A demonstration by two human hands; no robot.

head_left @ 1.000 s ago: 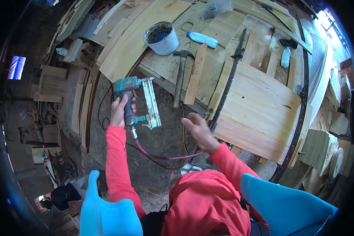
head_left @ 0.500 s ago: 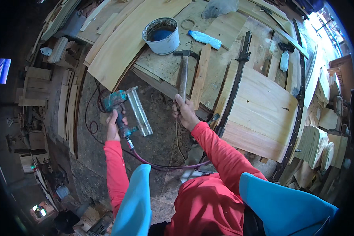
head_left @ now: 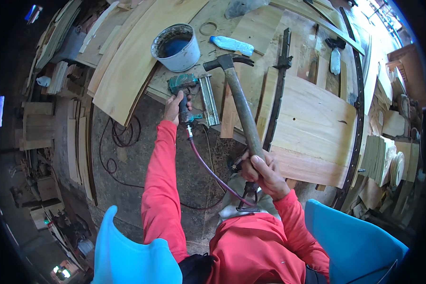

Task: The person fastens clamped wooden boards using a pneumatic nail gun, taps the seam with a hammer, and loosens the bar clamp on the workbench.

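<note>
The hammer [head_left: 239, 97], gripped at its handle's end by the right hand [head_left: 265, 173], partly hid the planks, while the nail gun [head_left: 189, 94], clasped by the left hand [head_left: 176, 106], was held at the workbench [head_left: 317, 123] edge near a bucket [head_left: 177, 46].

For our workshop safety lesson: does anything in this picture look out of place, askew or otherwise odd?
Yes. A plastic bottle lies on its side among the boards of the work surface, beside the bucket. The air hose trails loosely from the nail gun in the left hand across the person's lap.
</note>
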